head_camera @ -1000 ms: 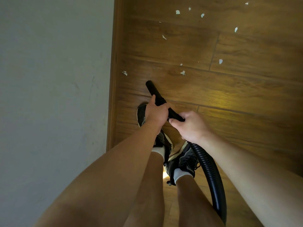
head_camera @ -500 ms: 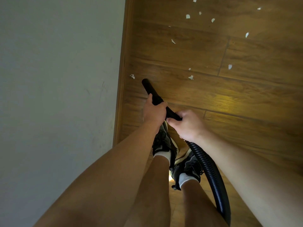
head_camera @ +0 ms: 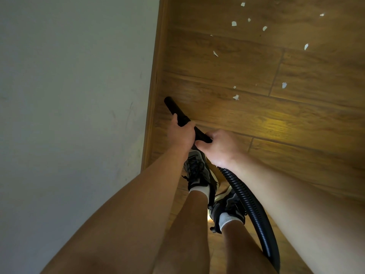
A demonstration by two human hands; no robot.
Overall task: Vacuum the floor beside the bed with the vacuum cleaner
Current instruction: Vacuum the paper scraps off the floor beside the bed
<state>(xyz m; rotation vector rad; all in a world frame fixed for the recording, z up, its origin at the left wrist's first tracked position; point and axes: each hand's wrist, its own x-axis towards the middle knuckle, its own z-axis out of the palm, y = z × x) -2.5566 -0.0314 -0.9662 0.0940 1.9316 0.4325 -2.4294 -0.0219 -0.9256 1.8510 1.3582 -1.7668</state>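
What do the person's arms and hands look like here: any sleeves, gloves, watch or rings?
Both forearms are bare up to the frame edge, with no sleeve in view. The left hand and right hand are ungloved. No watch, bracelet or wristband shows on either wrist, and no ring is visible on the fingers that face the camera. The fingers curled underneath are hidden, so rings there cannot be ruled out.

Bare forearms and bare lower legs; white ankle socks [head_camera: 199, 190] inside dark laced sneakers [head_camera: 197, 170] with pale soles.
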